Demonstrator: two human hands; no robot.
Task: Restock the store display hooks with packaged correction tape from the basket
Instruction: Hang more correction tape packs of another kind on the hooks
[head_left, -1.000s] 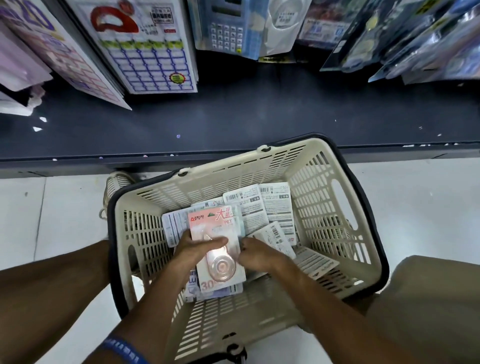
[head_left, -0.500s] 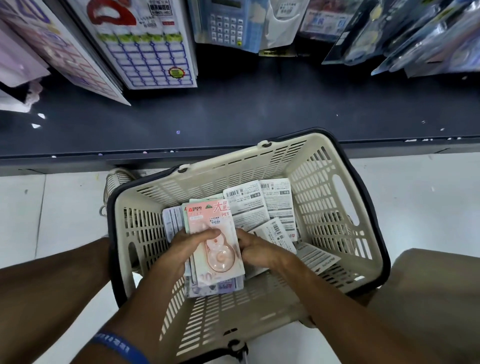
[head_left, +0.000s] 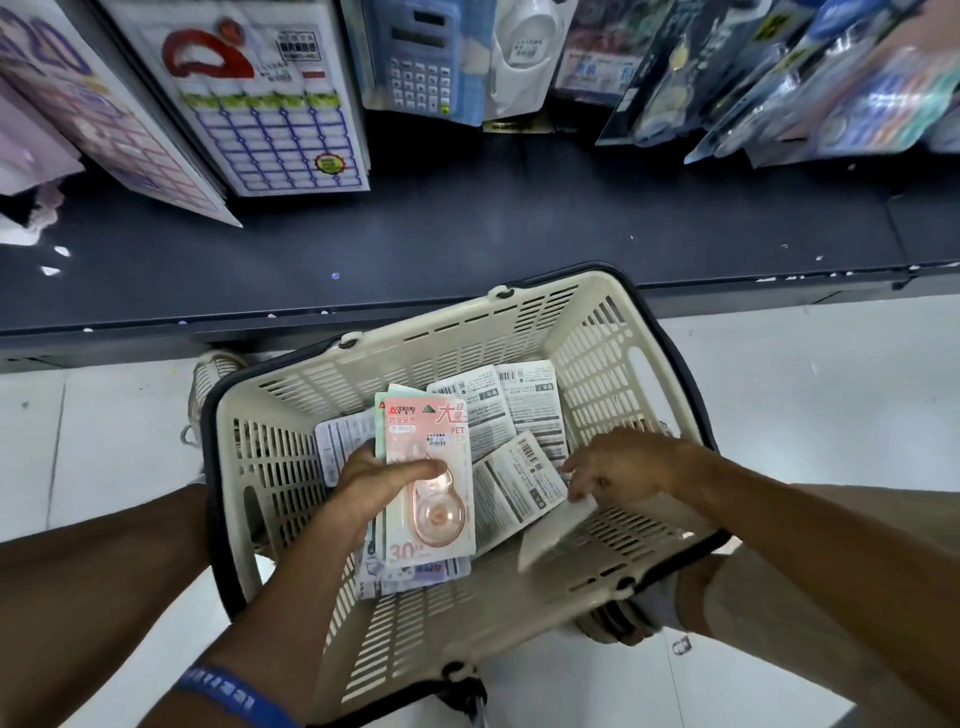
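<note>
A person leans over a cream plastic basket (head_left: 291, 467) on a pale tiled floor (head_left: 93, 447), both bare arms reaching in, a blue wristband (head_left: 236, 699) on the left arm at 7 o'clock. The left hand (head_left: 376, 486) grips a stack of packaged correction tape (head_left: 431, 478), thumb laid across the top pink card with its clear round dispenser facing up, fingers curled under the pile. At 3 o'clock from it, the right hand (head_left: 621, 470) reaches down with fingers bent over a white card (head_left: 553, 530) near the basket's right wall; whether it actually pinches that card cannot be told. More packs (head_left: 511, 410) lie face down on the basket floor between and beyond the hands, barcodes up. Past the basket, at 12 o'clock, runs a dark base shelf (head_left: 467, 223), and above it hang label sheets (head_left: 270, 130), a blue calculator (head_left: 421, 57) and further blurred packets (head_left: 831, 83).
</note>
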